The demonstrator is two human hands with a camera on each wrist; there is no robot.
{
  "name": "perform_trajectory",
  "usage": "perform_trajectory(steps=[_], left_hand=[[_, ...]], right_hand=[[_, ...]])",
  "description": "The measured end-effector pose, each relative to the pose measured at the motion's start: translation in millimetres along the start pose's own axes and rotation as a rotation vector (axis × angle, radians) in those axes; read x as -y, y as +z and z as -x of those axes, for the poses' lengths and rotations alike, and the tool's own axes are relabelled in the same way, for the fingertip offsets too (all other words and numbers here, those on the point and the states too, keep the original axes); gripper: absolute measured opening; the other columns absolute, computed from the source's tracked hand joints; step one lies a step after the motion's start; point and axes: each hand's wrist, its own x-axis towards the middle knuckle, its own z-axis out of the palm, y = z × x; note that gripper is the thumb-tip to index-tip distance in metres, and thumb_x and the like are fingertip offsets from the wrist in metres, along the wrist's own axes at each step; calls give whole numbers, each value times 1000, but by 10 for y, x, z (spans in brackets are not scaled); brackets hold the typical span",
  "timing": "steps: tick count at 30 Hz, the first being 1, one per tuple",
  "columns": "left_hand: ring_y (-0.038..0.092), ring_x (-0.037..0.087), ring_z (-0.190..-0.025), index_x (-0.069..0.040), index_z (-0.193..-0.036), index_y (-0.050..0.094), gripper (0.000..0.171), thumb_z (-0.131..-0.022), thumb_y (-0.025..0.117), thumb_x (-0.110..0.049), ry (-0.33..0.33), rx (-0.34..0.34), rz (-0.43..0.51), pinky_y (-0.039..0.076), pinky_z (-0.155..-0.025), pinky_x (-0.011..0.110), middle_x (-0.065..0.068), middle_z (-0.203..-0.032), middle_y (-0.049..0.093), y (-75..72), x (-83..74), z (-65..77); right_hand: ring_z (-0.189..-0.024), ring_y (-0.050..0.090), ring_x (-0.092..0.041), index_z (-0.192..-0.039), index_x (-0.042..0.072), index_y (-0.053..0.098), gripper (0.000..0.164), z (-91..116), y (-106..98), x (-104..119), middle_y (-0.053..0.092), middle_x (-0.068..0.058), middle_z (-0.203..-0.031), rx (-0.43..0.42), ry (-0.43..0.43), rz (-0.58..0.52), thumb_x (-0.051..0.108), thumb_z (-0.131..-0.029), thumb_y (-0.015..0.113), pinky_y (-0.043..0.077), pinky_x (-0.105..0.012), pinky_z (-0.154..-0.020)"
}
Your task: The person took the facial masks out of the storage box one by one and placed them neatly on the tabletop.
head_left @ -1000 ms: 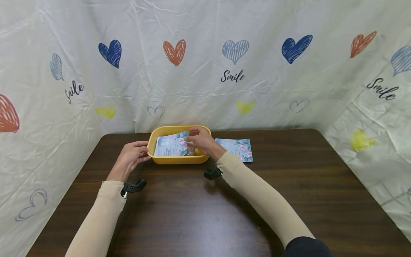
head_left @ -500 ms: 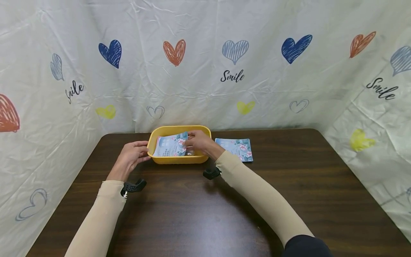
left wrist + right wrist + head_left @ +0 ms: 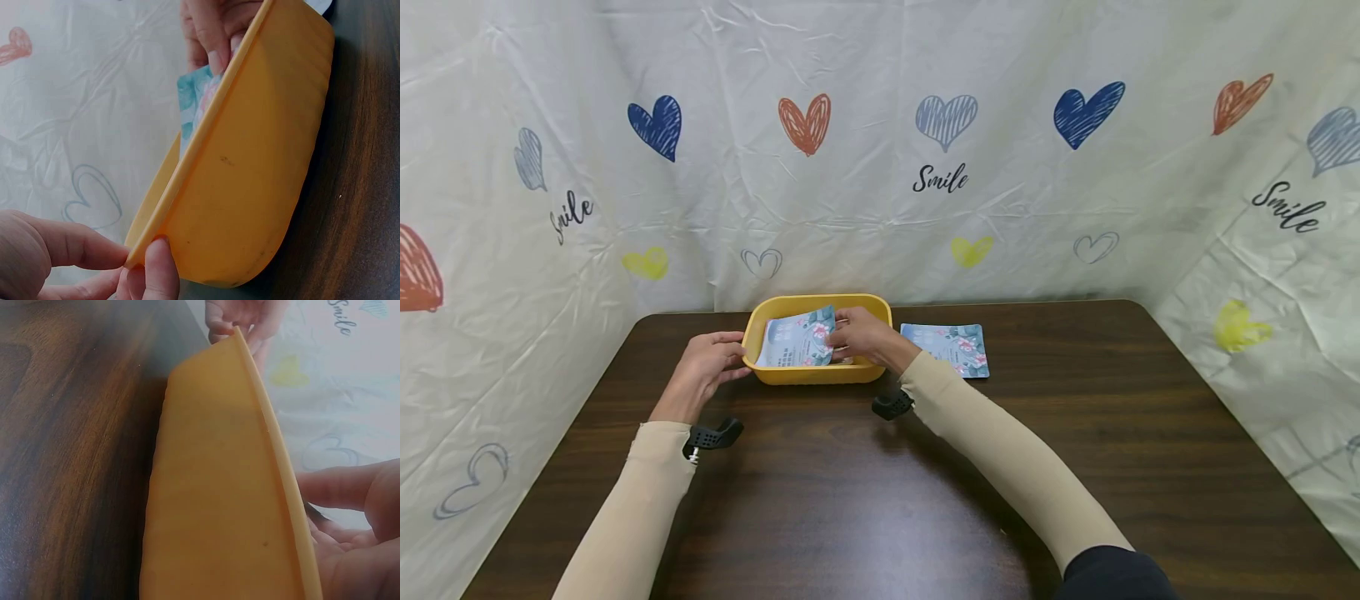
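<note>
A yellow plastic tub [image 3: 820, 377] stands near the table's far edge. At its left end my left hand [image 3: 703, 371] pinches the rim; in the left wrist view the thumb and fingers [image 3: 161, 269] meet there. Inside the tub, a flat light-blue floral packet [image 3: 797, 340] leans with its right side raised. My right hand [image 3: 867, 335] reaches in over the right side and holds the packet's right edge between thumb and fingers. The tub wall hides most of this hand's grip in the right wrist view. Whatever lies below the packet is mostly hidden.
A second floral packet [image 3: 958, 348] lies flat on the dark wooden table [image 3: 865, 500], just right of the tub and partly behind my right forearm. A white cloth [image 3: 865, 250] printed with hearts hangs close behind the table's far edge.
My right hand has moved slightly left and lower in the tub. The packet it holds has shifted a little left. My left hand stays at the tub's rim.
</note>
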Motion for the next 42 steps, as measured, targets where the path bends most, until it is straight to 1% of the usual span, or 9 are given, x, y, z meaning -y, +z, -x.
perform_trajectory(steps=[6,13,16,20,26,31,35,40,42], left_hand=[[58,29,-113,-1,-151,45,51,-101,55,-5,-4,-5,-3,61,-80,25,23,-147,46,-2,18,-7],[58,25,-106,-1,-150,45,50,-102,55,-5,13,4,-23,61,-83,26,22,-148,45,-7,24,9],[59,26,-106,0,-150,45,50,-102,55,-4,8,4,-17,61,-82,26,23,-148,45,-6,28,15],[59,26,-106,0,-150,45,50,-101,55,-3,10,9,-5,61,-80,26,24,-147,46,-4,35,13],[59,25,-103,0,-149,46,49,-101,55,-4,21,9,-14,61,-81,26,24,-145,47,-4,36,-5],[59,25,-103,-2,-150,46,49,-102,56,-6,20,-1,-24,61,-82,26,22,-145,48,-3,30,-10],[59,26,-106,-2,-150,45,50,-102,56,-6,16,2,-20,61,-82,26,22,-146,47,1,27,1],[59,26,-104,0,-151,45,50,-102,56,-5,21,5,-17,61,-82,26,23,-146,46,-5,25,7],[60,25,-103,0,-150,45,50,-102,56,-5,20,3,-15,61,-81,26,23,-145,47,-7,28,0]], right_hand=[[-99,68,-27,-143,-3,47,46,-9,5,-7,63,-19,-124,-10,5,-15,-3,-99,59,59,-43,-92],[-90,70,-24,-145,-2,47,50,-3,24,-18,65,-18,-124,9,7,3,-3,-97,62,61,-41,-86],[-88,70,-22,-147,-1,46,52,5,38,-29,66,-18,-125,14,3,7,-2,-98,62,61,-41,-87],[-89,70,-22,-149,2,45,51,12,41,-36,66,-17,-126,-3,0,-13,-1,-99,60,61,-43,-88],[-90,70,-23,-148,3,47,49,30,4,-13,65,-18,-129,-19,-19,-29,-1,-100,58,59,-47,-92],[-90,72,-23,-148,3,47,48,66,-45,7,67,-17,-126,-37,-38,-50,0,-101,57,58,-48,-93],[-90,72,-23,-148,4,47,47,88,-91,4,68,-16,-124,-53,-38,-59,1,-102,57,59,-46,-91],[-87,70,-20,-146,4,50,44,129,-147,-6,68,-16,-125,-61,-47,-34,4,-103,57,62,-36,-80],[-87,70,-20,-145,4,50,43,150,-164,-8,67,-16,-126,-59,-55,-38,5,-103,56,62,-34,-78]])
